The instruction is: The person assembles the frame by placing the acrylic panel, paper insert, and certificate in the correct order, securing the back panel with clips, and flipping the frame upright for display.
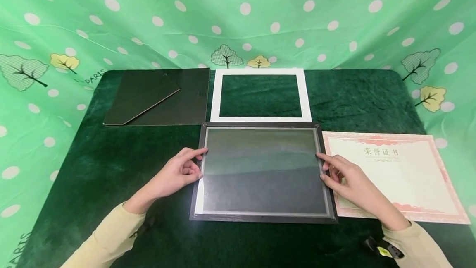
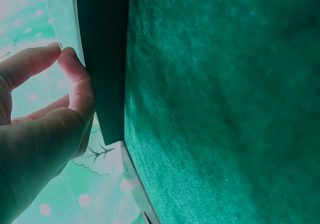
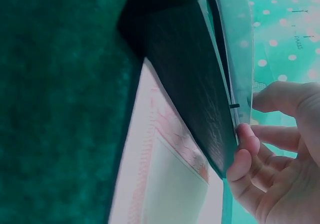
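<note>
A clear sheet (image 1: pixel 260 173) lies within or just over a black picture frame (image 1: pixel 262 217) at the middle of the table. At the sheet's left edge, my left hand (image 1: pixel 174 171) holds it between thumb and index finger. My right hand (image 1: pixel 347 179) pinches the opposite edge the same way, its other fingers curled. In the right wrist view, the clear sheet (image 3: pixel 242 58) stands slightly apart from the frame's side (image 3: pixel 185 63). In the left wrist view, the fingertips (image 2: pixel 67 53) meet at the sheet's border beside the dark frame (image 2: pixel 102 58).
Behind the frame lies a white mat (image 1: pixel 260 71) with a rectangular opening. A black backing board (image 1: pixel 156 106) with a folded stand flap is at the back left. A pink-bordered certificate (image 1: pixel 401 181) lies at right, partly beneath the frame. Dark green cloth (image 1: pixel 119 156) covers the table.
</note>
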Tool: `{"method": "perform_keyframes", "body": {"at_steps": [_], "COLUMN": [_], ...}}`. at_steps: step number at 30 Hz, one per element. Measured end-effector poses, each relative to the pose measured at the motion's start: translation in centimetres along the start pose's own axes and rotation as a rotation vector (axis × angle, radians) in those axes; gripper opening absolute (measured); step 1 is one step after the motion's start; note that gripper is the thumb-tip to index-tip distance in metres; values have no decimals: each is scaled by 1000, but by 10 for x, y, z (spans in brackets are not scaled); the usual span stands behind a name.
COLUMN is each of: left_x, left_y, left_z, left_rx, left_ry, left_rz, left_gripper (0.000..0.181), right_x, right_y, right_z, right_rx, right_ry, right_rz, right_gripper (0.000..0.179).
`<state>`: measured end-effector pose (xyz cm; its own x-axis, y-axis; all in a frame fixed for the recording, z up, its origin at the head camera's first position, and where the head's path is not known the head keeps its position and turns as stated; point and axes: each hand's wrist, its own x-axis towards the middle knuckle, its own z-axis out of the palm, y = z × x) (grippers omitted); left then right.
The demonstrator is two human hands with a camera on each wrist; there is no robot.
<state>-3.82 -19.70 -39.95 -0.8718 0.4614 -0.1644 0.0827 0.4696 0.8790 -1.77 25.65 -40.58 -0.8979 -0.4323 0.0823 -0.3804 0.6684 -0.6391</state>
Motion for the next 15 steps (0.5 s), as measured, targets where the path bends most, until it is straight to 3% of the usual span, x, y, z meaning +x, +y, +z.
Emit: {"method": "perform_keyframes", "body": {"at_steps": [6,15], "left_x": [2,4], "left_y": [0,2], "left_z": [0,-1], "left_rx": [1,57], "left_ry": [9,5], "left_rz": [-17,-23], "left_gripper": [62,59], "right_x": [6,12], "right_y": [2,2], "right_z": [-2,-5], "right_rx": [-16,-32], "right_ry": [-27,-113], "right_rz": [-9,45], "right_gripper": [48,48]}}
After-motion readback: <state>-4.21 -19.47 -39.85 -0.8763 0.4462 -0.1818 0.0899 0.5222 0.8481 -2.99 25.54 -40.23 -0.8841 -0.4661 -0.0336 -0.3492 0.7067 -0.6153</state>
